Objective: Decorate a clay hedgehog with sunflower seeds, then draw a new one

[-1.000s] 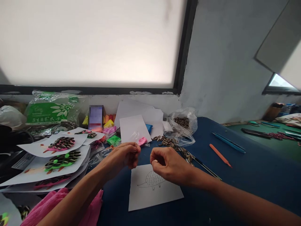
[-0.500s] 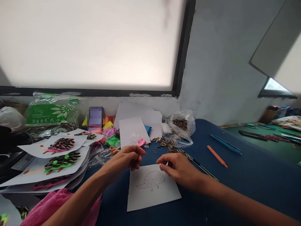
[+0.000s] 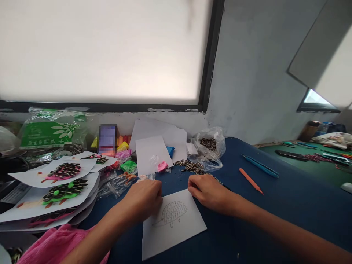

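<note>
A white sheet of paper (image 3: 189, 225) with a pencil-like drawing of a hedgehog lies tilted on the blue table before me. My left hand (image 3: 147, 198) is closed over the sheet's upper left edge, with its fingertips mostly hidden. At the upper right corner, my right hand (image 3: 206, 190) has its thumb and fingers curled together on the paper. Just beyond the right hand lies a pile of striped sunflower seeds (image 3: 192, 167), and a dark thin pen or stick is mostly covered by that hand.
Left, sheets with seed-covered hedgehogs (image 3: 64, 170) are stacked beside a pink cloth (image 3: 57, 244). Behind are colourful clay packets (image 3: 128, 166), blank paper (image 3: 151, 154), and a bag of seeds (image 3: 210, 145). An orange marker (image 3: 250, 180) and a blue pen (image 3: 260, 165) lie right.
Both hands have come down onto the sheet, fingers now closed at its upper edges. The sheet has turned slightly, its lower left corner shifting nearer to me. The view has swung a little right.
</note>
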Action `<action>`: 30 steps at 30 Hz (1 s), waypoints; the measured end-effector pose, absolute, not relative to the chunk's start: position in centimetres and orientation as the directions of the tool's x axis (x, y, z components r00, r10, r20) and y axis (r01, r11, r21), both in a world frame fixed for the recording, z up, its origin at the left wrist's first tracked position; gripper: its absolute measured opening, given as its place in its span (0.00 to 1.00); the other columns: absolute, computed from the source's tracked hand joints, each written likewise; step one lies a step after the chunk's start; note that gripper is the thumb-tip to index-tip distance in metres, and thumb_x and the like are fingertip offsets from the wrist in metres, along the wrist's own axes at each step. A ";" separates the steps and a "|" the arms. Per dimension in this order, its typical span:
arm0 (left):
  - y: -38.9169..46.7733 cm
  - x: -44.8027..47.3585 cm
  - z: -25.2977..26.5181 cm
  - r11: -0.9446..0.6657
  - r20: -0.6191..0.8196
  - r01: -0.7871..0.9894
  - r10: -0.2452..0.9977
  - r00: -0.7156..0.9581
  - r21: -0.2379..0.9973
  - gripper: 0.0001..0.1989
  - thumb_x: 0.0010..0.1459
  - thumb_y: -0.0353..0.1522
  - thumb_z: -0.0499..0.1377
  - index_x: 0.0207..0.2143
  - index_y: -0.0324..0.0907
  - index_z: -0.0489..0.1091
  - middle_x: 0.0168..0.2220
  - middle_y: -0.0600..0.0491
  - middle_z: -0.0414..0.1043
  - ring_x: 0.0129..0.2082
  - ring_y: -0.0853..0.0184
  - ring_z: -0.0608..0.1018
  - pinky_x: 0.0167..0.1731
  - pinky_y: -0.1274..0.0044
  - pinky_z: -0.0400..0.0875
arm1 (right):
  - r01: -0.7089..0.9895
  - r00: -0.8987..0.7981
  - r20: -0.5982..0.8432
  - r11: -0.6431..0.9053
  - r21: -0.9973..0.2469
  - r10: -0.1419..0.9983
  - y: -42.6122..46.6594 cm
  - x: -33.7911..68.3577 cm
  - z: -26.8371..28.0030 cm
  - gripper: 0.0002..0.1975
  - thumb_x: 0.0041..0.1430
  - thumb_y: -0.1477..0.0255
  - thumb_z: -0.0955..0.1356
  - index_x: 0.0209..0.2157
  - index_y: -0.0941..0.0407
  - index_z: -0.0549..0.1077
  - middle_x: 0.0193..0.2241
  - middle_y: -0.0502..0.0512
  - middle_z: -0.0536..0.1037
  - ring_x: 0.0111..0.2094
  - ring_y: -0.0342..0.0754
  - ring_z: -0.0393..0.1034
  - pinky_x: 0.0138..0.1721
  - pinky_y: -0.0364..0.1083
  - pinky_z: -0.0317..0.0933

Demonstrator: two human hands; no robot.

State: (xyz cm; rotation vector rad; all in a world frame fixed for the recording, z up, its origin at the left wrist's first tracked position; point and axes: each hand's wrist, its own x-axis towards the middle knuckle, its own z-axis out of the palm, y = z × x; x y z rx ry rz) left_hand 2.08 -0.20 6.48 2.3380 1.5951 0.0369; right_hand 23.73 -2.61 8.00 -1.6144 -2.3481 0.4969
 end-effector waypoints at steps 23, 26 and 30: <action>0.4 2.2 4.0 -0.601 0.029 0.753 0.786 0.617 0.269 0.20 0.62 0.31 0.52 0.53 0.52 0.74 0.38 0.50 0.80 0.39 0.56 0.80 0.36 0.72 0.67 | 0.640 -0.466 0.226 0.502 -0.581 0.856 -5.4 21.8 6.2 0.06 0.54 0.83 0.72 0.31 0.58 0.77 0.28 0.49 0.77 0.27 0.41 0.68 0.30 0.40 0.59; 0.5 2.0 3.5 -0.622 0.045 0.748 0.775 0.631 0.230 0.20 0.64 0.31 0.49 0.54 0.50 0.73 0.41 0.48 0.80 0.41 0.55 0.80 0.37 0.71 0.69 | 0.595 -0.493 0.239 0.525 -0.608 0.836 -6.2 21.9 5.9 0.06 0.54 0.83 0.72 0.31 0.58 0.77 0.28 0.49 0.78 0.27 0.41 0.69 0.30 0.40 0.58; 0.3 2.0 3.4 -0.630 0.038 0.758 0.772 0.634 0.168 0.21 0.66 0.31 0.48 0.56 0.48 0.70 0.40 0.47 0.79 0.39 0.56 0.80 0.35 0.72 0.70 | 0.600 -0.532 0.313 0.611 -0.517 0.787 -7.0 22.0 5.3 0.04 0.56 0.79 0.71 0.29 0.58 0.75 0.27 0.50 0.76 0.26 0.42 0.67 0.28 0.40 0.56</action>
